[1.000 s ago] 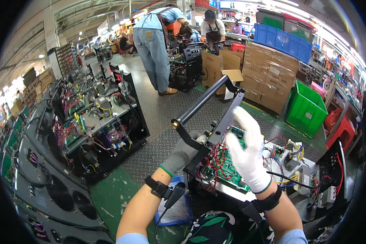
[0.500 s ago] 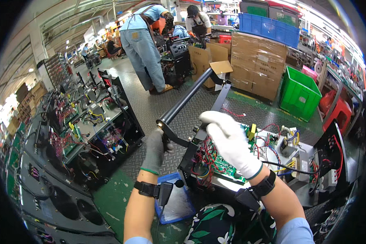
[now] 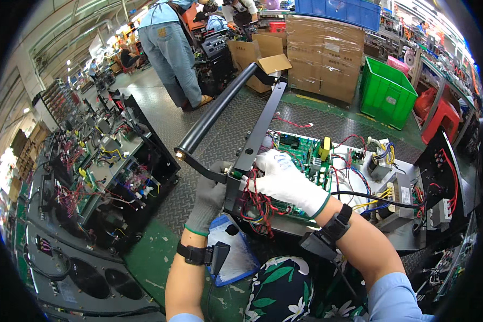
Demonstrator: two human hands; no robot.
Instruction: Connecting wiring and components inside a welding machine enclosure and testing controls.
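Note:
An opened machine chassis lies in front of me, its green circuit board point(image 3: 296, 147) and a bundle of red wires point(image 3: 256, 206) exposed. Along its left end runs a black metal panel point(image 3: 258, 126), to which a black tubular handle point(image 3: 217, 110) is joined by bent arms. My left hand point(image 3: 206, 198), in a grey glove, closes around the near arm's joint at the panel; some fingers are hidden behind the metal. From the panel's inner side, my right hand point(image 3: 290, 182), in a white glove, presses its fingertips at the same corner, above the red wires. What they pinch is too small to make out.
Other opened chassis point(image 3: 118, 155) stand at the left. A blue-rimmed tray point(image 3: 231, 252) lies on the floor near my knees. Beyond are a wrapped carton stack point(image 3: 324, 59), a green crate point(image 3: 386, 94), a red stool point(image 3: 445, 115) and a standing co-worker point(image 3: 169, 53).
My left hand has moved from beside the handle's near end to its joint at the panel. The right hand has come down from above the board to that corner. The view has shifted.

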